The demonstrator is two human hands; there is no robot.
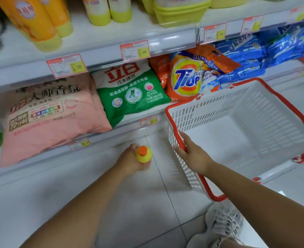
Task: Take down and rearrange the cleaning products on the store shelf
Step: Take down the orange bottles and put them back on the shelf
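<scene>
The left hand [128,160] held a small yellow bottle [144,156] with an orange cap. Its fingers were curled round the bottle body, low over the floor tiles at the person's 12 o'clock. The right hand [192,156] gripped the red rim of the white basket [210,108] at 1 o'clock, fingers wrapped over the edge. On the lower shelf, from 10 to 1 o'clock, lay a pink detergent bag [52,113], a green-and-white bag [129,93] and a Tide bag [185,77]. Orange bottles [34,18] stood on the shelf above at 11 o'clock.

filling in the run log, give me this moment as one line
left hand: holds yellow bottle, orange cap up | right hand: grips basket rim | detergent bags: on shelf
</scene>
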